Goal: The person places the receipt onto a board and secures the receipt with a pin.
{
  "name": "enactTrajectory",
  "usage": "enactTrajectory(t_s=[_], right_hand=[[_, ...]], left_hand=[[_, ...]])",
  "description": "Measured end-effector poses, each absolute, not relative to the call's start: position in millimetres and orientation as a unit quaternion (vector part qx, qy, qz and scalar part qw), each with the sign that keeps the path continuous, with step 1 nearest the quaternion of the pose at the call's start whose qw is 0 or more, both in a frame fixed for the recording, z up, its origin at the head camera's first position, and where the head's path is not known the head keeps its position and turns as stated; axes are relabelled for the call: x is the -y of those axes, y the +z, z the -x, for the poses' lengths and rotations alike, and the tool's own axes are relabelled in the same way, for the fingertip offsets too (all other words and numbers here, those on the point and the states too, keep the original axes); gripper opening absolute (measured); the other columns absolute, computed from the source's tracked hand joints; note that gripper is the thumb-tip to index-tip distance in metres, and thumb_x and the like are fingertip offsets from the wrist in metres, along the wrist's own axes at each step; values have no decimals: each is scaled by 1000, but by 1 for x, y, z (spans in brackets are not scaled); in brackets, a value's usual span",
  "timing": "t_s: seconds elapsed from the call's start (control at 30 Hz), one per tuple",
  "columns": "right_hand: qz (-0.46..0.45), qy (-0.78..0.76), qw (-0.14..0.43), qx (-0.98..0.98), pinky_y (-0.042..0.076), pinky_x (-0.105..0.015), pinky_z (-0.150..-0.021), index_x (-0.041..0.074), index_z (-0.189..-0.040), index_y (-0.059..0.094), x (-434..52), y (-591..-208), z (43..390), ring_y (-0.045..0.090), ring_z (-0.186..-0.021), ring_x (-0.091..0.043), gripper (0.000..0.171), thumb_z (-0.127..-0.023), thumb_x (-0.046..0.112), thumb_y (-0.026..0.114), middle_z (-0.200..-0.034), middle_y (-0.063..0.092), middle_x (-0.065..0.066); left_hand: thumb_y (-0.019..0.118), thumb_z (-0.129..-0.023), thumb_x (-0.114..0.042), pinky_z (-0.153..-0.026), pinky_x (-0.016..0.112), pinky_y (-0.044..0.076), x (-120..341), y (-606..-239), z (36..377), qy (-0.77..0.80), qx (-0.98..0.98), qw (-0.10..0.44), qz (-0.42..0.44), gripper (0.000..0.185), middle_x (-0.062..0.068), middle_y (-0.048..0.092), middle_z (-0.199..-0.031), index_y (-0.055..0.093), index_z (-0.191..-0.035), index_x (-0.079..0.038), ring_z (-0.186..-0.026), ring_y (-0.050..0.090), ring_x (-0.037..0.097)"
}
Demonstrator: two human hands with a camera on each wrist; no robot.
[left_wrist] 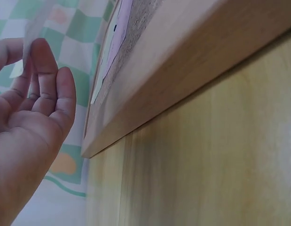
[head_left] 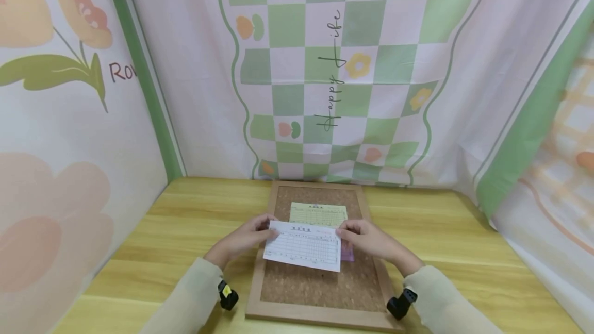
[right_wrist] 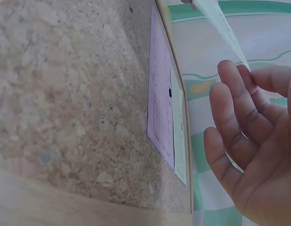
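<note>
A white printed form (head_left: 302, 246) is held up above a cork board (head_left: 320, 290). My left hand (head_left: 245, 238) pinches its left edge between thumb and fingers. At the opposite edge, my right hand (head_left: 371, 241) pinches the upper corner. On the cork lie a yellow form (head_left: 320, 214) and a pink form (right_wrist: 160, 94), the pink one overlapping the yellow. In the head view the white sheet hides most of the pink one. A small dark spot shows on the papers in the right wrist view. Both wrist views show the white sheet edge-on, apart from the board.
The cork board has a wooden frame (head_left: 325, 315) and lies on a wood-grain table (head_left: 464, 251). Behind the table hangs a green-and-white checked curtain (head_left: 325, 66). Printed cloth (head_left: 55, 169) closes off the left side, and more cloth hangs on the right.
</note>
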State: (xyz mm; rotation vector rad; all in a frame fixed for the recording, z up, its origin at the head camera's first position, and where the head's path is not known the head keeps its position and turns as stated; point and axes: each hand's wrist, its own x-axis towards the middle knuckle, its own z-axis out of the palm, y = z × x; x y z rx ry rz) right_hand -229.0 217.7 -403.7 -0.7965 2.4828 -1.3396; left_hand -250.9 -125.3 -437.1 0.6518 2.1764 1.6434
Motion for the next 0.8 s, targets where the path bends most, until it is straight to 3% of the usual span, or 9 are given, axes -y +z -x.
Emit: enactTrajectory(t_s=[0.27, 0.47, 0.6, 0.8], right_hand=[[266, -442, 120, -848, 51, -35, -59, 2, -96, 69, -224, -407, 229, 63, -71, -31, 29, -106, 23, 51, -81, 67, -14], [262, -467, 145, -832, 58, -49, -67, -5, -105, 70, -228, -409, 228, 67, -71, -32, 34, -107, 22, 50, -78, 68, -16], [254, -468, 153, -833, 59, -47, -69, -5, -105, 70, -230, -410, 227, 66, -71, -26, 35, -107, 23, 49, -78, 68, -15], [243, -454, 156, -843, 58, -40, -68, -1, -92, 69, -234, -411, 227, 65, -73, -25, 35, -107, 24, 50, -77, 66, -12]], left_hand=[[55, -105, -28, -96, 44, 47, 127, -437, 248, 580, -765, 177, -217, 31, 7, 65, -114, 60, -123, -4, -104, 61, 23], [56, -104, -33, -100, 47, 46, 128, -438, 247, 567, -776, 186, -202, 34, 5, 69, -110, 63, -117, -3, -102, 66, 22], [58, -103, -36, -98, 45, 48, 128, -438, 246, 555, -785, 187, -202, 34, 4, 69, -108, 65, -112, -4, -99, 67, 21], [60, -101, -37, -90, 38, 53, 128, -439, 246, 542, -793, 188, -206, 34, 4, 69, -105, 68, -110, -5, -96, 66, 20]])
